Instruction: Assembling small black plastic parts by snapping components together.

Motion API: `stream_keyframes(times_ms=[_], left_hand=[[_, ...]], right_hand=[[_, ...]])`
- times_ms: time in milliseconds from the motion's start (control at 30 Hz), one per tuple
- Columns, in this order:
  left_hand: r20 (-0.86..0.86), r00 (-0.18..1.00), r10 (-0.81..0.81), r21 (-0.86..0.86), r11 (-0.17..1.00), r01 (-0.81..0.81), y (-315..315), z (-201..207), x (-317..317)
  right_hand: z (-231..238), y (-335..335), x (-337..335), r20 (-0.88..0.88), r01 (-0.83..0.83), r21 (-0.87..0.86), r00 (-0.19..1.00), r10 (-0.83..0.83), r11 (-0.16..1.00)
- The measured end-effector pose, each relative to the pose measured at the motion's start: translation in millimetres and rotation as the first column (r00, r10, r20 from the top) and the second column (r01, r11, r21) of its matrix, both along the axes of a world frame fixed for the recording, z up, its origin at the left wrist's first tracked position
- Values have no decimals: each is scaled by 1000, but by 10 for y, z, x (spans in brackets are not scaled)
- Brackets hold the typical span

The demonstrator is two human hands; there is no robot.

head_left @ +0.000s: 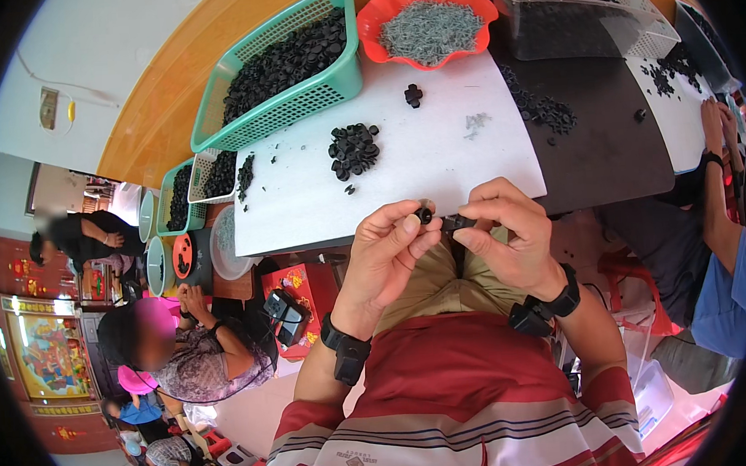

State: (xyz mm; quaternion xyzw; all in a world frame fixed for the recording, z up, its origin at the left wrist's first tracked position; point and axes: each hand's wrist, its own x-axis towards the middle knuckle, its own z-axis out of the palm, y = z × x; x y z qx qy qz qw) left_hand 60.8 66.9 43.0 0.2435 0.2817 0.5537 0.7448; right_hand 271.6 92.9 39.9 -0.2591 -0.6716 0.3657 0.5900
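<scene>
Left hand (382, 253): pinched round, hollow black plastic part (424, 215). Right hand (515, 241): pinched small black plastic piece (454, 223), just beside it. Apparent step: pairing; next move likely called for alignment. Beyond: heaped black plastic parts (354, 151).

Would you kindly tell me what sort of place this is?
Likely a small-parts workshop: a green basket of black parts, a red bowl of metallic pieces, and a co-worker's hands alongside.

The board (462, 165) is white. Beyond this board, the basket (315, 98) is green and the bowl (369, 20) is red. Before it, the held part (424, 216) is black, the shirt (460, 368) red with white stripes.
</scene>
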Motion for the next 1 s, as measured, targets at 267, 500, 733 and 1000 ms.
stream_keyframes(times_ms=[267, 500, 733, 1000], left_hand=[[88, 995, -36, -21, 999, 38, 9, -63, -7], [173, 983, -60, -42, 997, 68, 7, -103, 18], [188, 979, -73, -41, 996, 82, -13, -81, 62], [173, 984, -49, -54, 997, 59, -28, -69, 120]], right_hand=[[8, 10, 4, 7, -1, 2, 1000, 1, 1000], [36, -2, 6, 32, -3, 4, 999, 3, 1000], [29, 0, -18, 44, 25, 50, 999, -27, 998], [37, -14, -13, 67, 22, 42, 997, -24, 999]])
